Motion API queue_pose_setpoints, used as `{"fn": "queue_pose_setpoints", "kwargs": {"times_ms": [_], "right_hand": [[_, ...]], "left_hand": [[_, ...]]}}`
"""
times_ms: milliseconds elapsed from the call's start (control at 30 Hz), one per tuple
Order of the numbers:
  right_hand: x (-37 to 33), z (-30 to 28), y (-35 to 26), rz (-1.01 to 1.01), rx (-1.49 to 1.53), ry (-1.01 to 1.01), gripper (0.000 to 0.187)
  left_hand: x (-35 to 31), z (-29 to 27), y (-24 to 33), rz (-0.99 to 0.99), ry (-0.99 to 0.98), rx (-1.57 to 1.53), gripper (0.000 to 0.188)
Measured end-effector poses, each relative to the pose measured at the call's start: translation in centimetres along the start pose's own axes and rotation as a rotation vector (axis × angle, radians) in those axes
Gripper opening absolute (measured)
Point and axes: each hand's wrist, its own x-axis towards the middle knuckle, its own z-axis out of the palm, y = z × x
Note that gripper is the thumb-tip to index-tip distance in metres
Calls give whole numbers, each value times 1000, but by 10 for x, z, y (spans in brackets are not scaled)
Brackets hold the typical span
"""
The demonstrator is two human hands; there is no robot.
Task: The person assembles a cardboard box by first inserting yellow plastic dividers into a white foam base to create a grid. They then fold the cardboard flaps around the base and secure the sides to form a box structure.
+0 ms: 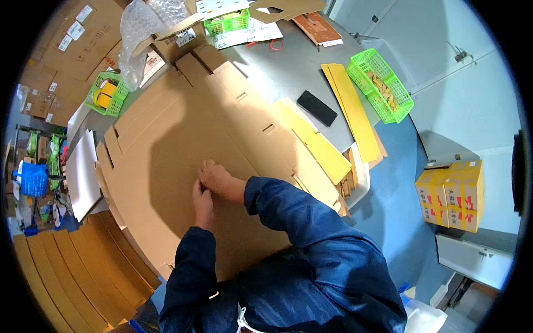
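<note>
A large flat sheet of brown cardboard (183,127) with slots and creases lies on the table in front of me. Over its middle my two hands meet. My left hand (202,204) points away from me, its thumb and fingers pinched together. Just above and to the right, my right hand (216,176) is curled in from the right, its fingers bent and touching the left fingertips. Whatever is between the fingers, if anything, is too small or hidden to make out. Yellow strips (312,140) lie along the sheet's right edge.
A black phone (317,108) and long yellow strips (350,108) lie to the right, by a green basket (393,112) of small pieces. More green baskets (227,24) (112,106) stand farther off. Bubble wrap (136,44) is at the far left. Stacked cardboard (83,272) sits at lower left.
</note>
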Motion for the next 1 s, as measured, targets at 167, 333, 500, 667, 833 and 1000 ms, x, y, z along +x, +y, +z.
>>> {"fn": "queue_pose_setpoints", "kwargs": {"times_ms": [167, 333, 500, 667, 833, 1000], "right_hand": [[-4, -21, 11, 5, 177, -6, 22], [-7, -6, 37, 461, 937, -121, 26], [-40, -5, 32, 622, 1451, 130, 22], [-74, 6, 35, 641, 2557, 33, 20], [-102, -13, 38, 837, 2594, 55, 20], [-140, -37, 115, 894, 2362, 301, 16]], "left_hand": [[-9, 8, 26, -42, -76, -218, 55], [-18, 32, 40, 71, -159, -181, 67], [-36, 46, 22, 293, -154, 207, 79], [-48, 55, 31, 394, -140, 629, 76], [-74, 75, 47, 637, -143, 536, 61], [-93, 58, 85, 588, -229, 453, 49]]}}
